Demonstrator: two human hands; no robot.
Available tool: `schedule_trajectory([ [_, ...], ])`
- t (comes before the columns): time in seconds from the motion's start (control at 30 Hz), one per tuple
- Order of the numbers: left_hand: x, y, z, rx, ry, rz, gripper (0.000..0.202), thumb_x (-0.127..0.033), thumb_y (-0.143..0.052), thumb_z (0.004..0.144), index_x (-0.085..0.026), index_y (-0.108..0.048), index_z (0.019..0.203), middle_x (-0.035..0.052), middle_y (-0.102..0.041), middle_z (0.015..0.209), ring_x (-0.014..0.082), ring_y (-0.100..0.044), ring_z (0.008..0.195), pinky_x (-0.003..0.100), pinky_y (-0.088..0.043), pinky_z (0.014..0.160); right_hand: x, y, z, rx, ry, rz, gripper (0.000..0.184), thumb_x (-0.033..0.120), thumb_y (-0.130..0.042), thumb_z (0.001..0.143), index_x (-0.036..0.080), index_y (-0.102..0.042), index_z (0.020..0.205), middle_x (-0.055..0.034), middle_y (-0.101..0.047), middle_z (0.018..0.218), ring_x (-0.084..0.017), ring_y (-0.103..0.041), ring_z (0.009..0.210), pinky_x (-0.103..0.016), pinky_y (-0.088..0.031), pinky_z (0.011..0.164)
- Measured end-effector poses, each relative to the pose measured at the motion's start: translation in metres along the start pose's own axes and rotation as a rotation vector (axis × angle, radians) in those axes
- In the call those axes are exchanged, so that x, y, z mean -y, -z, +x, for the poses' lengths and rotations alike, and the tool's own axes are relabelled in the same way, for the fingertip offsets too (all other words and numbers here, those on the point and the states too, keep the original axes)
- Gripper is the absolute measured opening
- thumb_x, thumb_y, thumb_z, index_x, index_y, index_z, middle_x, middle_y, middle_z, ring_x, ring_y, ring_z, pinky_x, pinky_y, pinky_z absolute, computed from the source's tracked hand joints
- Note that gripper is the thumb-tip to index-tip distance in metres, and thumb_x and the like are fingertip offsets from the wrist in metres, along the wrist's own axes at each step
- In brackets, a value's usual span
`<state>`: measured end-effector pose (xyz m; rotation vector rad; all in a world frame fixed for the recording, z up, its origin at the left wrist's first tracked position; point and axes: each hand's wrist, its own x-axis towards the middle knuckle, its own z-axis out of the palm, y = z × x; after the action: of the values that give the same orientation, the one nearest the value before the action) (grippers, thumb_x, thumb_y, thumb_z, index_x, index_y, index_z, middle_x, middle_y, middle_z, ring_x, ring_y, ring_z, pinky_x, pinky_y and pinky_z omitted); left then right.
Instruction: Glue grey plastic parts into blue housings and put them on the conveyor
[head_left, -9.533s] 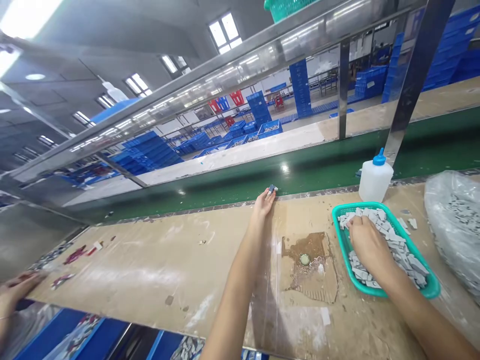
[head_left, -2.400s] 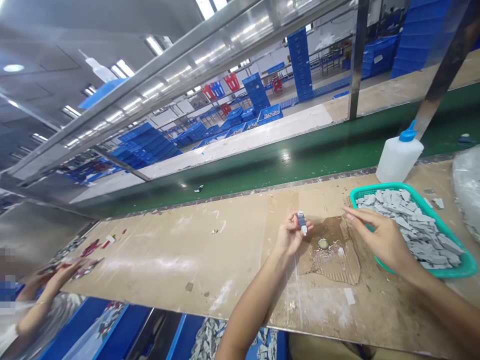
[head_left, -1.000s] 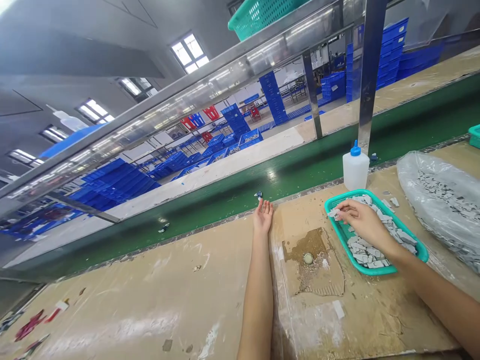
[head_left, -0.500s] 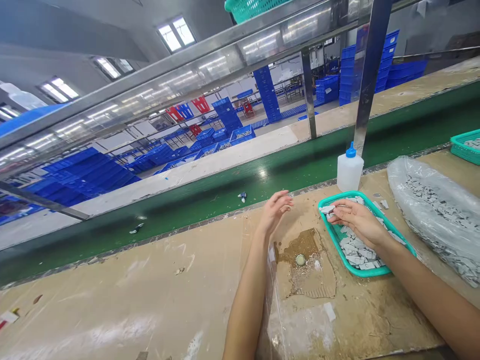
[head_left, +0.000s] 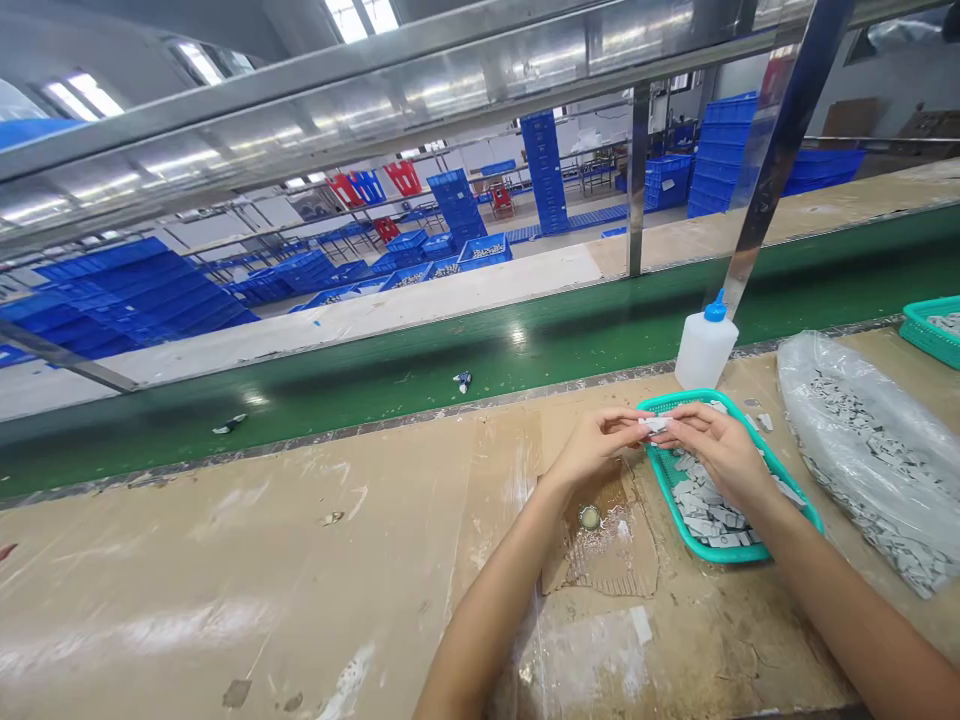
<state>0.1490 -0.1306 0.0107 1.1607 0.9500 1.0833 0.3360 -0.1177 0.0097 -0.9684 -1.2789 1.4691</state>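
My left hand (head_left: pixel 592 452) and my right hand (head_left: pixel 712 447) meet over the near left corner of a teal basket (head_left: pixel 780 512) full of small grey parts (head_left: pixel 701 500). Both pinch the same small grey-white part (head_left: pixel 655 425) between their fingertips. Below the hands a brown cardboard patch (head_left: pixel 600 555) lies on the bench with a small round blob (head_left: pixel 589 517) on it. A small blue and white piece (head_left: pixel 462 379) lies on the green conveyor belt (head_left: pixel 375 385) beyond the bench.
A white squeeze bottle with a blue cap (head_left: pixel 705 345) stands behind the basket. A clear plastic bag of grey parts (head_left: pixel 862 450) lies at the right, a second teal basket (head_left: pixel 930 330) beyond it. A steel post (head_left: pixel 780 160) rises behind the bottle. Another scrap (head_left: pixel 229 424) lies on the belt.
My left hand has come back from the belt edge to the basket and joined my right hand on the grey part. The blue and white piece has drifted left on the belt.
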Motion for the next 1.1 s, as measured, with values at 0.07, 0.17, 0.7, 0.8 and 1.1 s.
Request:
schedule_trajectory([
  [0.07, -0.006, 0.001, -0.003, 0.015, -0.011, 0.058, 0.043, -0.045, -0.086, 0.069, -0.016, -0.078, 0.100, 0.0104, -0.078, 0.100, 0.0193, -0.071, 0.089, 0.032, -0.053, 0.087, -0.001, -0.001, 0.000, 0.011, 0.001, -0.002, 0.043, 0.056, -0.087, 0.063, 0.020, -0.069, 0.077, -0.0067, -0.077, 0.083, -0.023, -0.075, 0.080, -0.039, -0.062, 0.082],
  [0.17, -0.017, 0.002, -0.008, -0.018, -0.019, 0.073, 0.042, -0.043, -0.085, 0.070, -0.016, -0.078, 0.101, 0.0114, -0.078, 0.101, 0.0213, -0.072, 0.093, 0.034, -0.054, 0.090, -0.002, -0.002, -0.001, 0.015, 0.004, 0.009, 0.041, 0.052, -0.089, 0.063, 0.019, -0.070, 0.078, -0.0072, -0.078, 0.085, -0.024, -0.076, 0.083, -0.040, -0.063, 0.085],
  [0.7, -0.034, 0.004, -0.013, 0.018, 0.052, -0.260, 0.043, -0.040, -0.079, 0.079, -0.018, -0.074, 0.115, 0.0152, -0.072, 0.125, 0.0268, -0.071, 0.108, 0.038, -0.056, 0.092, -0.016, -0.009, -0.011, -0.236, 0.602, -0.399, 0.016, 0.032, -0.063, 0.094, 0.026, -0.074, 0.105, -0.0060, -0.074, 0.106, -0.020, -0.077, 0.085, -0.037, -0.066, 0.080],
  [0.8, -0.031, 0.004, -0.013, 0.024, 0.048, -0.222, 0.044, -0.042, -0.078, 0.080, -0.019, -0.074, 0.117, 0.0149, -0.070, 0.128, 0.0277, -0.069, 0.112, 0.040, -0.054, 0.094, -0.022, -0.008, -0.012, -0.278, 0.690, -0.539, 0.019, 0.025, -0.061, 0.096, 0.024, -0.071, 0.112, -0.0063, -0.077, 0.104, -0.021, -0.077, 0.089, -0.036, -0.066, 0.080],
  [1.1, -0.029, -0.002, -0.016, 0.056, 0.089, -0.210, 0.041, -0.041, -0.077, 0.082, -0.021, -0.073, 0.118, 0.0123, -0.072, 0.126, 0.0278, -0.067, 0.118, 0.041, -0.053, 0.099, -0.015, -0.012, -0.016, -0.393, 0.886, -0.812, 0.018, 0.023, -0.065, 0.093, 0.023, -0.071, 0.110, -0.0048, -0.080, 0.102, -0.020, -0.077, 0.086, -0.033, -0.065, 0.080],
])
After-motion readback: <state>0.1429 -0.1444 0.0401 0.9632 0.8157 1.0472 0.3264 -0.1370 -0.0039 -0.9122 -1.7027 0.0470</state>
